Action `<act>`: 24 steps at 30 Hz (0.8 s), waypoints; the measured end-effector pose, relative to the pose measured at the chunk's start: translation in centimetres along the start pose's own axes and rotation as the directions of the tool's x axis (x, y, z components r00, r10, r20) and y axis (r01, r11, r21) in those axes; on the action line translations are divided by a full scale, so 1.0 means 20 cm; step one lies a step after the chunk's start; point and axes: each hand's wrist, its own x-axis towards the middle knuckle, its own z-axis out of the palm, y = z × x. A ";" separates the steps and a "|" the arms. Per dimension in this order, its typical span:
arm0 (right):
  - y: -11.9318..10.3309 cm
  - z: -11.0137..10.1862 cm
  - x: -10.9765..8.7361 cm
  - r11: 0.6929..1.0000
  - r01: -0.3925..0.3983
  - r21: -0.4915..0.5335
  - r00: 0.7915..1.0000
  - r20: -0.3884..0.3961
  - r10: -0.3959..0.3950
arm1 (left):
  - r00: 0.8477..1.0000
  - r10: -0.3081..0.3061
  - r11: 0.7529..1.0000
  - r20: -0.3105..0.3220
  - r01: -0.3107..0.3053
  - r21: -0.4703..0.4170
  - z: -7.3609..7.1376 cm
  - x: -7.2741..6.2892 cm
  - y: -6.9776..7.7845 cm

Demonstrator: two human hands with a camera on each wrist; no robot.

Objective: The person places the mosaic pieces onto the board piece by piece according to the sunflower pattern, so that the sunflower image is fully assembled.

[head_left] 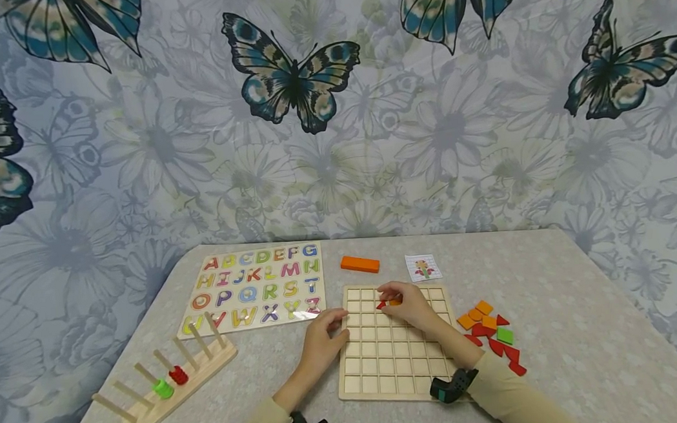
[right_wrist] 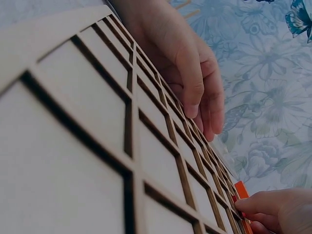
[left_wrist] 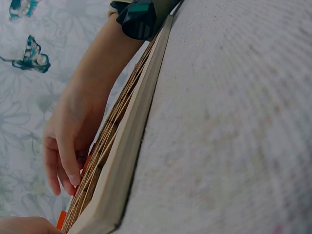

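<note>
A wooden grid board (head_left: 386, 385) with square cells lies on the table. My right hand (head_left: 410, 307) is over its upper rows, with thumb and fingertips pinching a small red tile (head_left: 381, 305) at the grid. An orange tile (head_left: 396, 302) shows beneath the same hand, partly hidden by the fingers. In the right wrist view the thumb is against the red tile (right_wrist: 235, 199). My left hand (head_left: 322, 338) rests at the board's left edge, thumb and fingers touching the rim. Its fingers (right_wrist: 213, 105) hang relaxed beside the frame in the right wrist view.
Right of the board lie loose red, orange and green tiles (head_left: 504, 335). A small pattern card (head_left: 423, 268) and an orange block (head_left: 360, 264) are behind it. At left stand an alphabet board (head_left: 273, 277) and a peg rack (head_left: 181, 390) with green and red beads.
</note>
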 end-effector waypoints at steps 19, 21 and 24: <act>-0.15 -0.16 -0.10 0.996 -0.026 0.087 0.997 -0.064 0.031 | 1.000 -0.004 1.000 0.002 0.004 -0.003 0.00 0.00 0.00; -0.17 -0.16 -0.11 0.994 -0.033 0.100 0.997 -0.065 0.039 | 1.000 -0.002 1.000 0.000 0.002 -0.001 0.00 0.00 0.00; -0.14 -0.15 -0.11 0.995 -0.036 0.092 0.996 -0.079 0.044 | 1.000 0.000 1.000 -0.004 0.000 -0.001 0.00 0.00 0.00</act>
